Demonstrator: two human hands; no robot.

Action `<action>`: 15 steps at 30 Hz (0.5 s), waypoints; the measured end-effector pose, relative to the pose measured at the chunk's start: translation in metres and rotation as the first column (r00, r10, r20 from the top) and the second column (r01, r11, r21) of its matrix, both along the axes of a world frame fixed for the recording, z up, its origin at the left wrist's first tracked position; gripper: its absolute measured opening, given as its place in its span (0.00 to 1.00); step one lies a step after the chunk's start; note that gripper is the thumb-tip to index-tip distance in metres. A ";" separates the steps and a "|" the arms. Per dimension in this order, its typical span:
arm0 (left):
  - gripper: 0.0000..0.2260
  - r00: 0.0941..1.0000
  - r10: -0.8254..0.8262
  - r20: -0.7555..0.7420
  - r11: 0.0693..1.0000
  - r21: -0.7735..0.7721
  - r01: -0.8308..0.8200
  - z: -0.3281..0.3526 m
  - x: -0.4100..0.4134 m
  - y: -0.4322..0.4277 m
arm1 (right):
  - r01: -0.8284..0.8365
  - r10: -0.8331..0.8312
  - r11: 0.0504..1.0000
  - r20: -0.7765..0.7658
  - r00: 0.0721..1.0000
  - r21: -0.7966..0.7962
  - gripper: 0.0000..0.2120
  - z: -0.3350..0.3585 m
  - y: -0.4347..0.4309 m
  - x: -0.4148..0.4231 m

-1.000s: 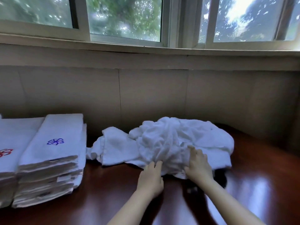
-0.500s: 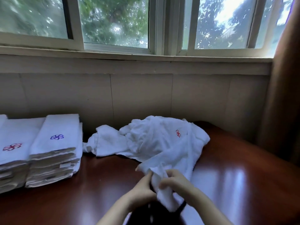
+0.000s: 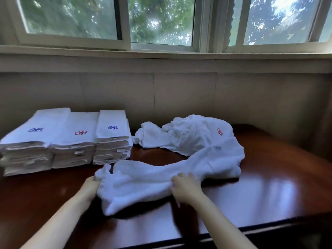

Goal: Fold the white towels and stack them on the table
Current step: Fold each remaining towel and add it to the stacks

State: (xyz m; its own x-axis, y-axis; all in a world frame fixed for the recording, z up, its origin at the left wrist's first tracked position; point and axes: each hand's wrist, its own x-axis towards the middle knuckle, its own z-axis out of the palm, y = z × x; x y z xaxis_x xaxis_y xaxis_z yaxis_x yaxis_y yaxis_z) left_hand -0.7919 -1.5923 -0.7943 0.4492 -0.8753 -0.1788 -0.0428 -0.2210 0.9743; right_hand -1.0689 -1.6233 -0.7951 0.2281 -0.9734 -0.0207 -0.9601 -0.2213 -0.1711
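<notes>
- Towel [image 3: 152, 178]: lies stretched across the bench [image 3: 269, 198] at 6 o'clock, its far end rising toward 3 o'clock and meeting the heap [image 3: 188, 137].
- Left hand [image 3: 90, 186]: grip closed round the towel's bunched end, 7 o'clock.
- Right hand [image 3: 185, 187]: grip pinching a fold of the towel, 5 o'clock.
- Heap: crumpled white towels, 1 o'clock; one red emblem showing.
- Stacks [image 3: 71, 141]: three folded piles side by side, 9 o'clock; blue, red, blue emblems on top.

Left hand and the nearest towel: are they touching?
Touching. The head view shows the left hand gripping the bunched end of the towel, with no gap.
</notes>
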 end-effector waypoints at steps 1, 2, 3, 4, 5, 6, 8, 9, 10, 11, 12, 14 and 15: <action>0.14 0.995 0.096 -0.018 0.995 -0.035 -0.097 0.002 0.014 0.006 | -0.055 0.055 0.998 0.023 0.998 0.004 0.19 -0.003 0.003 0.008; 0.20 0.972 0.235 0.001 0.972 -0.030 -0.235 0.005 0.029 0.012 | -0.129 0.127 0.991 0.052 0.990 0.021 0.21 -0.006 0.005 0.018; 0.21 0.917 0.398 0.041 0.918 -0.024 -0.397 0.008 0.041 0.016 | -0.203 0.198 0.978 0.084 0.977 0.054 0.23 -0.007 0.010 0.031; 0.18 0.834 0.541 0.107 0.840 -0.022 -0.542 0.013 0.050 0.019 | -0.268 0.259 0.960 0.109 0.960 0.082 0.25 -0.008 0.015 0.044; 0.15 0.737 0.655 0.169 0.752 -0.048 -0.657 0.018 0.055 0.022 | -0.314 0.300 0.944 0.129 0.945 0.099 0.26 -0.008 0.020 0.059; 0.13 0.651 0.728 0.216 0.679 -0.090 -0.729 0.022 0.058 0.024 | -0.336 0.321 0.936 0.139 0.937 0.102 0.26 -0.007 0.023 0.075; 0.13 0.574 0.762 0.300 0.643 -0.248 -0.725 0.029 0.059 0.023 | -0.322 0.311 0.943 0.118 0.943 0.089 0.25 -0.003 0.027 0.103; 0.15 0.608 0.718 0.338 0.695 -0.330 -0.638 0.029 0.054 0.019 | -0.293 0.285 0.954 0.100 0.953 0.069 0.24 -0.001 0.027 0.115; 0.18 0.676 0.634 0.377 0.771 -0.379 -0.512 0.027 0.046 0.013 | -0.251 0.248 0.967 0.083 0.965 0.028 0.21 0.001 0.026 0.124; 0.22 0.740 0.519 0.428 0.846 -0.381 -0.374 0.023 0.035 0.008 | -0.197 0.199 0.980 0.076 0.977 -0.027 0.18 0.002 0.025 0.131; 0.24 0.785 0.382 0.487 0.912 -0.337 -0.234 0.017 0.025 0.004 | -0.135 0.142 0.987 0.089 0.986 -0.083 0.17 0.003 0.025 0.136; 0.29 0.787 0.100 0.608 0.989 -0.147 -0.012 -0.002 0.013 -0.004 | -0.017 0.037 0.994 0.187 0.982 -0.111 0.16 0.002 0.021 0.137; 0.30 0.738 -0.027 0.674 0.998 -0.024 0.058 -0.013 0.012 -0.008 | 0.029 -0.007 0.996 0.251 0.968 -0.084 0.16 0.001 0.018 0.135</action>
